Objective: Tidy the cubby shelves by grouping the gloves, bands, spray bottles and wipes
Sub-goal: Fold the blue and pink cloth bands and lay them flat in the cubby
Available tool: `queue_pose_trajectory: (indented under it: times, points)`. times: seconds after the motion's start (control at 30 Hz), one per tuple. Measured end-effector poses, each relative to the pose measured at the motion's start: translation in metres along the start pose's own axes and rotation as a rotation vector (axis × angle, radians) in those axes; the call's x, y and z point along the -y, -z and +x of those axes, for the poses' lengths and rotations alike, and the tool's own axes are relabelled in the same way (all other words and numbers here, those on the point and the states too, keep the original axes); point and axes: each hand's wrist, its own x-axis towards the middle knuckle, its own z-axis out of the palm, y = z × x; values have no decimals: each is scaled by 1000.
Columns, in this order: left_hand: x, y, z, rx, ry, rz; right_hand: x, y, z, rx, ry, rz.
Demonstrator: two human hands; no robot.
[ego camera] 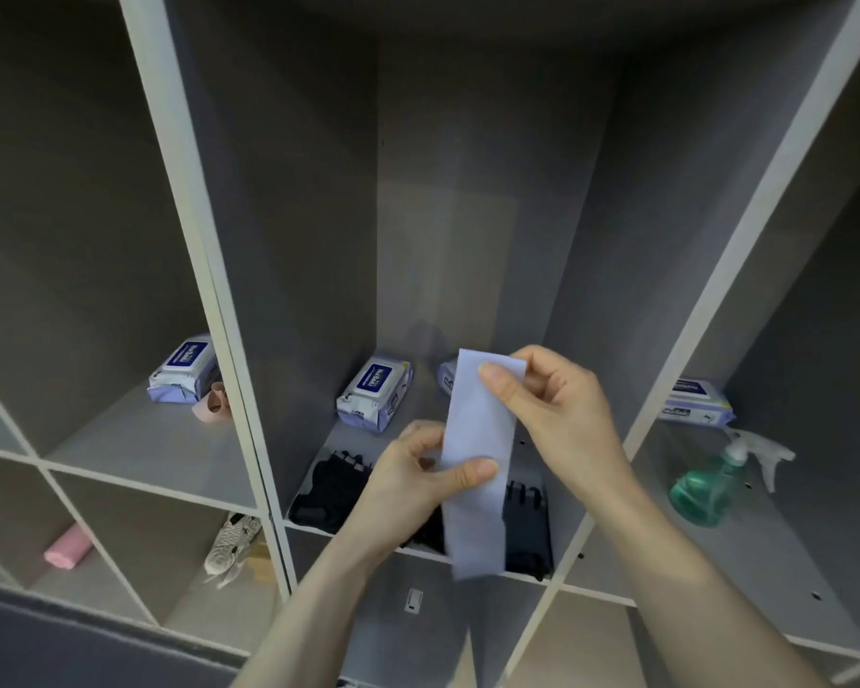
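I hold a flat lavender band (477,439) upright in front of the middle cubby. My right hand (562,414) pinches its top end. My left hand (408,484) grips its middle, thumb across the front. Behind the band lie black gloves (333,484) on the middle shelf, more black gloves (527,528) to the right, and a wipes pack (373,394). Another wipes pack (447,377) is mostly hidden by the band. The left cubby holds a wipes pack (182,369) and a pink band (212,402). The right cubby holds a wipes pack (698,397) and a green spray bottle (711,484).
Lower left cubbies hold a pink roll (68,546) and a light knitted glove (232,538). White shelf dividers (204,270) separate the tall grey cubbies. A small white tag (413,600) lies in the cubby below the middle shelf.
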Motion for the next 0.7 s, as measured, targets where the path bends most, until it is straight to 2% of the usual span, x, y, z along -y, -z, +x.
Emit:
queue_pose_trajectory:
  times: [0.13, 0.27, 0.37, 0.53, 0.63, 0.7]
  points:
    - [1, -3, -6, 123, 43, -158, -4, 11, -2, 22, -83, 77]
    - [-10, -14, -12, 257, 3, -261, -5, 23, -10, 140, -120, 114]
    - [-15, -30, -15, 216, -58, -187, -3, 34, -22, 135, -106, 48]
    - [-21, -67, -25, 207, -214, -204, 5, 50, -47, -29, -18, -18]
    - [-20, -89, -29, 148, -204, -235, 6, 63, -61, -65, -12, -60]
    - [-17, -100, -31, 90, -220, -159, 5, 74, -69, -144, -54, -102]
